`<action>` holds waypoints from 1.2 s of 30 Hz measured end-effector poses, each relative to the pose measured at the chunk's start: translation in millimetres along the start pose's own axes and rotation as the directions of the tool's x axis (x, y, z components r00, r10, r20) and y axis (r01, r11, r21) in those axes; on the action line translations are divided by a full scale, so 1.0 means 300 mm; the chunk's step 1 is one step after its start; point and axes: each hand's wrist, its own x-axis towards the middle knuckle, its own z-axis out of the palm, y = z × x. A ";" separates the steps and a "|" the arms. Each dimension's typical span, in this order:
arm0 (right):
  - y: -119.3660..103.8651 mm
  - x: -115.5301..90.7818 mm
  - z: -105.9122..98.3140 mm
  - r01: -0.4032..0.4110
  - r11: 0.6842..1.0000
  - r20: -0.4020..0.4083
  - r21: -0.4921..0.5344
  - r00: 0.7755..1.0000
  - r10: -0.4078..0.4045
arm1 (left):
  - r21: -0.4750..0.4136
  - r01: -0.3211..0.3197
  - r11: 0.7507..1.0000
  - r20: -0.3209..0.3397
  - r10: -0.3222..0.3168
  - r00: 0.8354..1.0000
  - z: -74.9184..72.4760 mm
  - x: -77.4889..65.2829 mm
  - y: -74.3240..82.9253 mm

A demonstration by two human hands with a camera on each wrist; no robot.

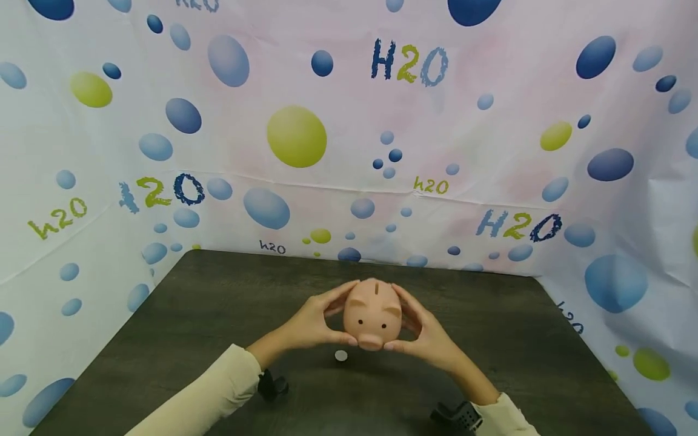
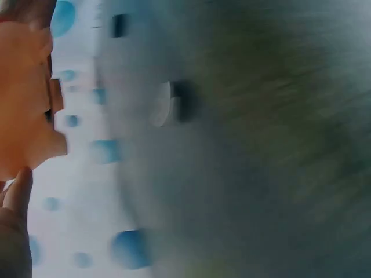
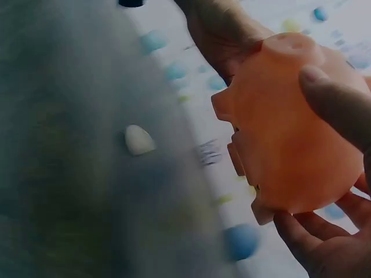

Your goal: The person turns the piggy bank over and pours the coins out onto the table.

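Peach-coloured piggy bank (image 1: 372, 316) is up off the dark table (image 1: 218, 297), mid-scene — left hand (image 1: 312, 322) and right hand (image 1: 433, 342) each curled partway round one side, thumbs low. I'd squeeze evenly, hold it level — white disc (image 1: 340, 356) lies near-left.

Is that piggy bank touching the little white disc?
Apart: the right wrist view shows tabletop and patterned backdrop between the piggy bank and the white disc.

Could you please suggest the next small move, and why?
Probably lower the piggy bank onto the table, clear of the white disc: the left hand and right hand both hold it raised, leaving neither free.
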 end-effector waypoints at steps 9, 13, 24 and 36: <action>0.092 -0.030 0.018 -0.095 0.981 0.015 0.169 0.995 0.094 | -0.063 0.178 0.982 0.016 -0.177 0.984 0.018 -0.026 -0.051; 0.084 -0.026 0.018 -0.125 0.974 0.030 0.187 0.992 0.121 | -0.057 0.204 0.977 0.031 -0.202 0.979 0.012 -0.020 -0.041; 0.059 -0.016 0.018 -0.227 0.957 -0.011 0.178 0.972 0.233 | -0.140 0.250 0.958 0.025 -0.249 0.968 0.008 -0.012 -0.045; 0.045 -0.006 0.016 -0.352 0.903 -0.013 0.244 0.930 0.366 | -0.233 0.307 0.923 -0.013 -0.319 0.948 0.018 0.003 -0.043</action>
